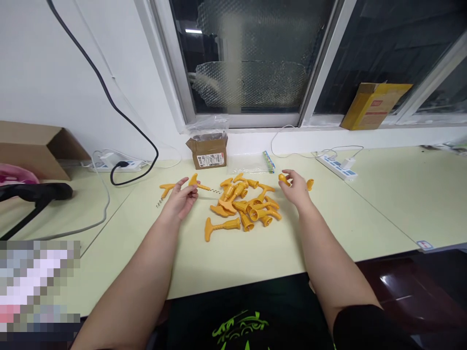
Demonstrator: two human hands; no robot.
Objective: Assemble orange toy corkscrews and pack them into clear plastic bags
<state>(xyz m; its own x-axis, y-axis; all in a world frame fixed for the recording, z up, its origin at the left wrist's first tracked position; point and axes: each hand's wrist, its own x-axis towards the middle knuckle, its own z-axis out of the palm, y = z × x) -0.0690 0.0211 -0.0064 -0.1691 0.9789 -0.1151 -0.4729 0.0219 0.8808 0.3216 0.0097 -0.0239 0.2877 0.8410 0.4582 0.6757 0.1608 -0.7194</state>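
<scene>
Between the fingertips of my left hand point(181, 200), a yellow corkscrew point(201, 185) is held by its T-shaped handle, its bare metal spiral pointing right. My right hand point(296, 190) pinches a yellow plastic corkscrew sleeve point(283, 180), partly covered by the fingers. Between the hands lies a pile of yellow corkscrews point(239, 206), several with bell-shaped sleeves over their spirals. One sleeved corkscrew point(223, 225) lies at the pile's front edge. Left of my left hand, another corkscrew point(167, 187) rests with its spiral exposed. Just beyond my right hand sits another yellow piece point(310, 184), partly hidden.
Behind the pile stand a small cardboard box point(207, 151) and a clear plastic bag point(251, 164). Power strips lie at the left point(131, 166) and right point(337, 166). A black cable point(105, 90) hangs down at the left. A yellow carton point(375, 106) leans on the window.
</scene>
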